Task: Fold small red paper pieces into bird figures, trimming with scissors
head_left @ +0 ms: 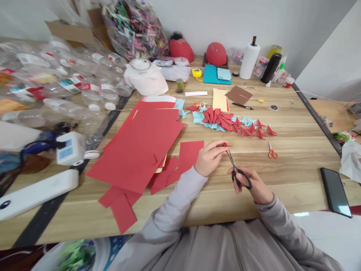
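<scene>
My left hand (209,157) pinches a small folded red paper piece (226,145) just above the wooden table (296,165). My right hand (254,184) grips black-handled scissors (238,171), fingers through the loops, with the blades pointing up at the red piece. A heap of folded red and light-blue paper shapes (229,122) lies beyond my hands. Large red paper sheets (143,145) and cut red scraps (124,209) spread out to the left.
Small orange scissors (272,151) lie right of my hands. A black phone (335,192) rests near the right front edge. Clear plastic bottles (56,86) crowd the left. A paper-towel roll (249,60), tape, a pen (242,106) and teal paper (216,74) stand at the back.
</scene>
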The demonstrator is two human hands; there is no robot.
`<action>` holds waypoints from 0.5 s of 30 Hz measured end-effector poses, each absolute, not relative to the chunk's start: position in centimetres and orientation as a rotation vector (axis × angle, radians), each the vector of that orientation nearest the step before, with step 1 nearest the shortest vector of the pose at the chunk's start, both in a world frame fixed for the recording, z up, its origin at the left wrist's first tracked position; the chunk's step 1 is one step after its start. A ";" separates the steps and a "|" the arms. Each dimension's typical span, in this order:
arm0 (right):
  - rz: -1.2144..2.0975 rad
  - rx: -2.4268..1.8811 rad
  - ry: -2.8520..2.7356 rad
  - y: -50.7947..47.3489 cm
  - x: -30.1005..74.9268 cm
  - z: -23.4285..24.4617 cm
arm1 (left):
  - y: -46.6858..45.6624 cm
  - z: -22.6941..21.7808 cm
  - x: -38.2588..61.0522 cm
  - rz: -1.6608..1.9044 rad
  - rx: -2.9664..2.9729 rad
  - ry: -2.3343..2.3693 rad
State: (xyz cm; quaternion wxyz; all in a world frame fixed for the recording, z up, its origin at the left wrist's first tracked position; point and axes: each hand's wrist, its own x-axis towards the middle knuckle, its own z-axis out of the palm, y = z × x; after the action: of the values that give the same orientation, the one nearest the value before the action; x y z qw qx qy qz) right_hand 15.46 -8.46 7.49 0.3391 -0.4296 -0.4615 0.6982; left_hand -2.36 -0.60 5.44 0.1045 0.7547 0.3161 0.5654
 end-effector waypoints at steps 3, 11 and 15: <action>1.802 -1.124 -1.193 -8.5 15.4 7.8 | -0.5 5.5 -2.3 1.688 2.230 0.916; 1.779 -1.111 -1.174 -9.0 15.5 7.7 | -0.7 5.6 -2.2 1.714 2.199 0.887; 1.754 -1.128 -1.183 -9.1 15.5 7.7 | -0.8 5.6 -2.1 1.702 2.197 0.881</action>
State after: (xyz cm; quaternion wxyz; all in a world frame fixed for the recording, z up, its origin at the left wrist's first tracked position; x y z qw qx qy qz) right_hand 15.52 -9.11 7.71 0.3636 -0.4383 -0.4596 0.6815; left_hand -2.10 -0.79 5.56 0.1128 0.7489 0.3002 0.5799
